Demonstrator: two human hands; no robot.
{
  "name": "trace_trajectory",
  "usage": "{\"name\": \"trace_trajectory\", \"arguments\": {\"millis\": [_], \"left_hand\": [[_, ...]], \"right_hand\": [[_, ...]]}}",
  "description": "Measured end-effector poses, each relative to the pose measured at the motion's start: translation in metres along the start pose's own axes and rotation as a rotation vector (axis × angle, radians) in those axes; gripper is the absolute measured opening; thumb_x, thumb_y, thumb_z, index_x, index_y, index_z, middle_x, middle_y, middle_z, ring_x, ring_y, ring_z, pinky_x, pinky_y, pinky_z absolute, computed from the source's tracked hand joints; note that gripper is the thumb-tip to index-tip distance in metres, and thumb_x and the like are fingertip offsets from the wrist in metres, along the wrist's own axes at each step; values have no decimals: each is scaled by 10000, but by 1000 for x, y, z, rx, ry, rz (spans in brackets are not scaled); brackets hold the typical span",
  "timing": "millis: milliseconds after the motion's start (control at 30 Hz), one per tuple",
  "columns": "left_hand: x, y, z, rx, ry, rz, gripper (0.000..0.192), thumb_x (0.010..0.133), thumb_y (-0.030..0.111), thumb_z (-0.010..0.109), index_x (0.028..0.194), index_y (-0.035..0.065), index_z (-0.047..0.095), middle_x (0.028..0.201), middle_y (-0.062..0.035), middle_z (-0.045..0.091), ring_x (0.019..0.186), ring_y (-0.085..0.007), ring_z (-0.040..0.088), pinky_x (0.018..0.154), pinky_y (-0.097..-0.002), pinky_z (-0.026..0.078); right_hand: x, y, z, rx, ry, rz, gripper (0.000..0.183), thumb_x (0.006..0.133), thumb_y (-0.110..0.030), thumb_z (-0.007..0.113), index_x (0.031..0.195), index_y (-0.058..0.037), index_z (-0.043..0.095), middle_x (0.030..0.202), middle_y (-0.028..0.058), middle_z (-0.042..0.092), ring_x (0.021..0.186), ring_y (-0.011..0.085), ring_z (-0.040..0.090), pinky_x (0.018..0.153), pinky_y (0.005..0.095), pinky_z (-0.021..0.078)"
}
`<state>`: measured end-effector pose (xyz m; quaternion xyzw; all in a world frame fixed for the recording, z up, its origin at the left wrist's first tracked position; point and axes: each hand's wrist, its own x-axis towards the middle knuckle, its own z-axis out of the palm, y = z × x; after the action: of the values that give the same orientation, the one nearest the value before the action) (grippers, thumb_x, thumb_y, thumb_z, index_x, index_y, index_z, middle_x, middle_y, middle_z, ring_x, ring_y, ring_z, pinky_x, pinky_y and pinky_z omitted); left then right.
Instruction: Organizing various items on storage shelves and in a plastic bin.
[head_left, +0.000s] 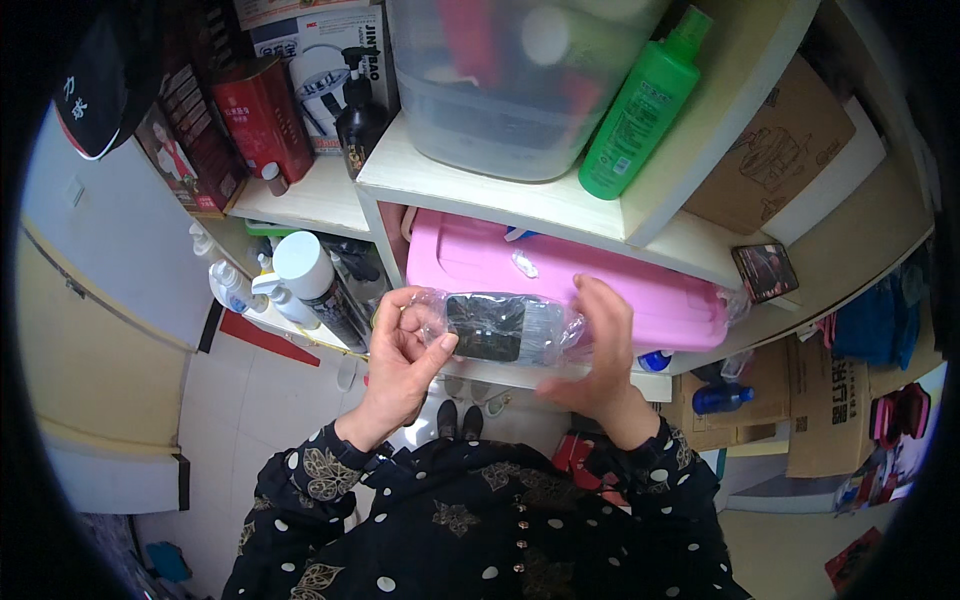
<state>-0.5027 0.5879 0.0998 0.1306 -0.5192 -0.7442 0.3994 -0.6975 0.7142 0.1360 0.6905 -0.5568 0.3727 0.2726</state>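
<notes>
My left hand (405, 349) grips the left end of a flat dark item (487, 328) in crinkled clear plastic wrap, thumb on top and fingers beneath. The item has a glossy black part on the left and a greyish, streaked part on the right; its exact kind is unclear. My right hand (600, 349), slightly blurred, is by the loose right end of the wrap with thumb and fingers apart. Beyond both hands, a pink plastic storage box (637, 292) sits in a shelf compartment. A small scrap of clear plastic (524, 263) lies on its lid.
Above is a translucent plastic bin (487, 142) beside a green spray bottle (641, 112). Left shelves hold a white-capped aerosol can (319, 289), pump bottles (236, 285) and a red tin (262, 116). A smartphone (765, 271) rests at right, above cardboard boxes (829, 412).
</notes>
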Motion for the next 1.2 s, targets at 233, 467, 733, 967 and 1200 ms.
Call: {"name": "trace_trajectory", "arguments": {"millis": [233, 467, 733, 967, 1200], "left_hand": [[-6, 7, 21, 70, 51, 67, 541, 869, -95, 624, 1315, 62, 361, 1018, -38, 548, 897, -80, 562, 763, -227, 537], [-16, 20, 30, 31, 25, -61, 661, 858, -1, 697, 1410, 66, 340, 1183, -93, 551, 1003, -131, 581, 808, -249, 528], [-28, 18, 29, 66, 9, -157, 305, 927, 113, 675, 1178, -2, 547, 1047, -34, 616, 950, -88, 572, 838, -247, 481], [-35, 12, 23, 84, -12, -129, 229, 929, 91, 665, 1110, 21, 542, 1004, -16, 599, 919, -75, 553, 827, -246, 468], [-46, 13, 7, 145, 101, -102, 268, 821, 24, 732, 987, 53, 523, 1002, -56, 624, 943, -146, 603, 827, -306, 497]], "right_hand": [[-5, -7, -14, 1094, -252, 1054, 268, 933, -53, 592, 1174, 34, 512, 960, 125, 648, 679, 130, 649, 586, 231, 534], [-13, -11, -17, 1188, -202, 1051, 156, 951, -53, 595, 1072, 19, 527, 885, 79, 643, 655, 90, 631, 534, 194, 502], [-21, -18, -11, 1250, -270, 999, 201, 977, -98, 572, 1135, 19, 535, 912, 85, 654, 666, 88, 633, 548, 190, 491], [-25, -22, -10, 1285, -280, 1050, 237, 984, -128, 569, 1162, 28, 554, 924, 76, 660, 683, 93, 629, 574, 214, 497], [8, 13, -5, 191, -161, 176, 386, 900, -179, 623, 1197, 63, 575, 1123, 253, 568, 1015, 386, 584, 837, 445, 505]]}}
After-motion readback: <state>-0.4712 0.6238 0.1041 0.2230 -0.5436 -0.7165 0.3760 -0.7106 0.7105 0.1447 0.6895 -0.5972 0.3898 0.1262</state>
